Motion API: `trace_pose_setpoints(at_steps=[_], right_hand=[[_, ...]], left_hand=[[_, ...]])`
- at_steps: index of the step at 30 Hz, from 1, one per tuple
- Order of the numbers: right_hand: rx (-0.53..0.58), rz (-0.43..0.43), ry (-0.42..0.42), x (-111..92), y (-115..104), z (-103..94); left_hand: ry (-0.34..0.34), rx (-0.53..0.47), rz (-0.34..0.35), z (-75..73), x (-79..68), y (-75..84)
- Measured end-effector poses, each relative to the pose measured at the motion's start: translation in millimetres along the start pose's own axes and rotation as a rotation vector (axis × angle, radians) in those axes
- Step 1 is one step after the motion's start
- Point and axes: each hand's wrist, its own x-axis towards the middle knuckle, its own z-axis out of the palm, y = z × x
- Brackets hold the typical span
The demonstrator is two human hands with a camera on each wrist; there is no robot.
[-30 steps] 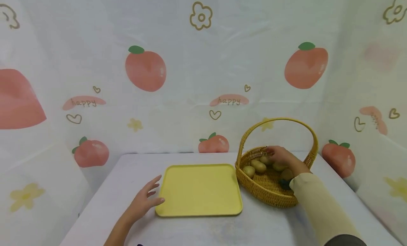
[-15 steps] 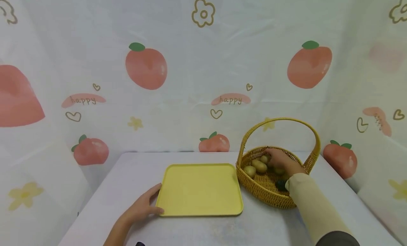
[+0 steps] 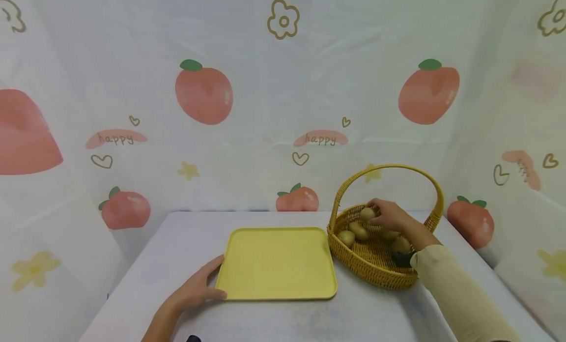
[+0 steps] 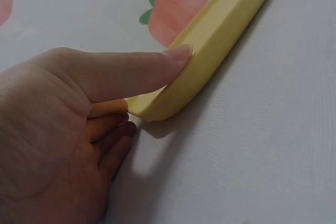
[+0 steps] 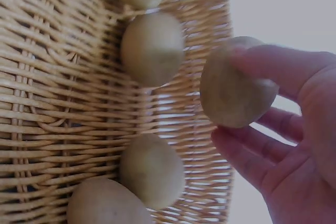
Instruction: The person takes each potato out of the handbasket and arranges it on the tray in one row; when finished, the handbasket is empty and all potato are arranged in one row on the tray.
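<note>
Left hand (image 3: 192, 289): spread wide, thumb and fingers touching the left edge of the yellow tray (image 3: 277, 263)
Tray: flat on the white table (image 3: 292, 317)
Wicker basket (image 3: 373, 274): just right of the tray — loose potatoes (image 3: 358, 231) inside
Right hand (image 3: 389, 216): pinching one potato (image 5: 231, 95) — at the basket's far side

five potatoes (image 3: 346, 239), one basket (image 3: 371, 268), one tray (image 3: 278, 264)
so yeah, four of the potatoes are in the basket and one's in the right hand (image 3: 390, 217). with the left hand (image 3: 193, 292) that's two hands, and the backdrop (image 3: 331, 62) shows four yellow flowers (image 3: 188, 171)
</note>
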Motion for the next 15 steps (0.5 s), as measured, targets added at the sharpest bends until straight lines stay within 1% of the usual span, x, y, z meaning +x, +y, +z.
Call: trace_pose_setpoints(at_steps=[3,6,11,15], right_hand=[[0.036,-0.018,0.043,-9.8,-9.1,-5.5],[0.071,-0.057,0.096,-21.3,-18.2,-7.4],[0.092,-0.140,0.203,-37.2,-32.9,-0.8],[0.108,-0.225,0.267,-44.7,-45.5,6.3]], left_hand=[[0.002,-0.003,0.003,0.0,0.8,-0.1],[0.004,0.000,-0.002,0.8,1.3,-0.3],[0.002,0.013,-0.011,2.0,1.8,0.2],[0.001,0.023,-0.014,2.0,2.5,0.9]])
